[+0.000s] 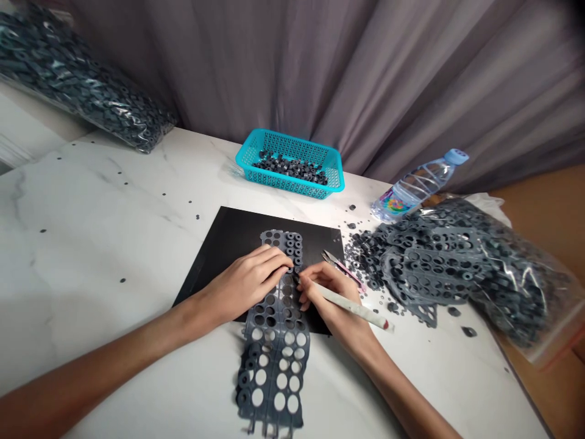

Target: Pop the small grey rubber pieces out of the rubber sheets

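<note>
A long dark grey rubber sheet [276, 332] with rows of round holes lies partly on a black mat [219, 244]; its near end reaches over the white table. Rubber rings [293, 244] sit in its far right rows, and several more along its near left edge. My left hand [251, 274] rests over the sheet's left side, thumb and fingertips closed together at its middle. Facing it, my right hand [331, 292] is closed around a slim pen-like tool [361, 312] with a pale handle and reddish end. Its dark tip meets the sheet beside my left fingertips; the exact contact is hidden.
Behind the mat stands a turquoise basket [292, 186] holding small dark pieces. To the right are pink-handled snips [342, 271], a pile of perforated sheets [434, 262], a water bottle [420, 183] and a plastic bag [525, 292]. A full bag [91, 85] lies far left.
</note>
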`<state>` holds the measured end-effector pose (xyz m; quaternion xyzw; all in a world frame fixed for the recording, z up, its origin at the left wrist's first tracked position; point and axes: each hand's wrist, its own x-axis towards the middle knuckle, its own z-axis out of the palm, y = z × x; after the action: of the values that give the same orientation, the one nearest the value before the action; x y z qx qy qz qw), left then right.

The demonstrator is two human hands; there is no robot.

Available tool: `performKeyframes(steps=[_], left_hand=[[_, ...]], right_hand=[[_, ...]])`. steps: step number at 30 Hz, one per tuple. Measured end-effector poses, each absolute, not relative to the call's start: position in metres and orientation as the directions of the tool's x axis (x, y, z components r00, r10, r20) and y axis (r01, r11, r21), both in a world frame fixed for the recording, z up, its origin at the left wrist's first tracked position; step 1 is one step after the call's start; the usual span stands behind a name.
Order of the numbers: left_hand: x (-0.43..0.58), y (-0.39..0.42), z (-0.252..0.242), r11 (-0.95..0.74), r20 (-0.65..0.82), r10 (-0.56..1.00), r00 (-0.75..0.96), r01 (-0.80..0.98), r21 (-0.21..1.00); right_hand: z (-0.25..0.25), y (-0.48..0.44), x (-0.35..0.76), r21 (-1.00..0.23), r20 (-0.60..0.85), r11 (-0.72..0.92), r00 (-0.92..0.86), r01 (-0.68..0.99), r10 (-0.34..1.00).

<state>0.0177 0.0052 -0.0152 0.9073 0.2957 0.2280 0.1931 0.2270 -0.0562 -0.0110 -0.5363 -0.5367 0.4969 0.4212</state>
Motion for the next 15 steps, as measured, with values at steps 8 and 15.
performKeyframes(steps=[8, 15], left_hand=[[0.0195, 0.0047, -0.0155, -0.723, 0.314, 0.656, 0.686, 0.454, 0.52], [0.016, 0.0045, -0.018, -0.814, 0.307, 0.569, 0.763, 0.472, 0.338]], right_hand=[[-0.0077, -0.0531, 0.2256, -0.981, -0.066, -0.049, -0.084, 0.186, 0.994], [-0.0117, -0.0539, 0.2275, -0.979, -0.07, -0.05, -0.093, 0.196, 0.993]])
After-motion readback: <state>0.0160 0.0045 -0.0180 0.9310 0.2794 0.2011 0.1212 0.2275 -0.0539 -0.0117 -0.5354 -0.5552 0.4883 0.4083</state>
